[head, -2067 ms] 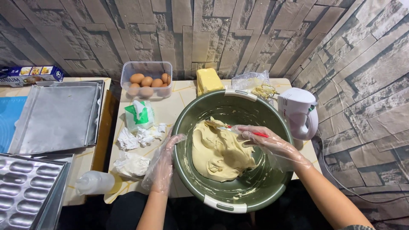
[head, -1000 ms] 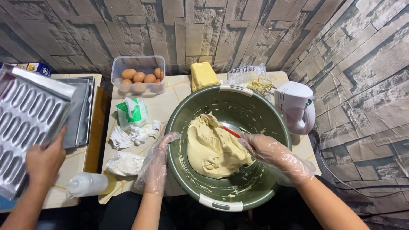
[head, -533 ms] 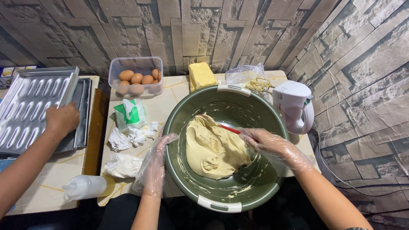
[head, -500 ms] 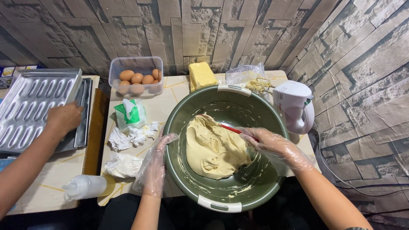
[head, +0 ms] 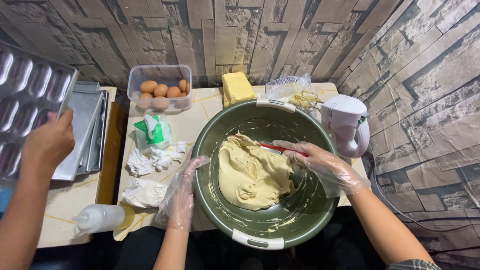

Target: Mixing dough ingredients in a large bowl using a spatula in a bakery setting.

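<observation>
I am in the middle of working the pale yellow batter [head: 252,172], which sits as one thick mound in the left half of the big green bowl [head: 305,220] right in front of me on the tiled table [head: 197,125]. My right hand [head: 320,162], in a loose clear plastic glove, is closed around the red handle of a spatula [head: 277,148], whose blade end lies against the top right edge of the mound. My left hand [head: 186,187], gloved the same way, rests with fingers loosely curled on the outside of the bowl's left rim, holding nothing but the rim itself and steadying it. As I judge it, the step in hand is folding and gathering the batter; smears of it are on the bowl's wall, so the next move calls for a firm sweep along the wall with the bowl kept steady on the left. Behind the bowl stand a clear tub of brown eggs [head: 161,91], a block of butter [head: 236,88] and a white hand mixer [head: 346,125]. Crumpled tissues [head: 155,160] lie beside my left hand, and further left another person's hand [head: 47,145] holds up a moulded metal baking tray [head: 22,95].
</observation>
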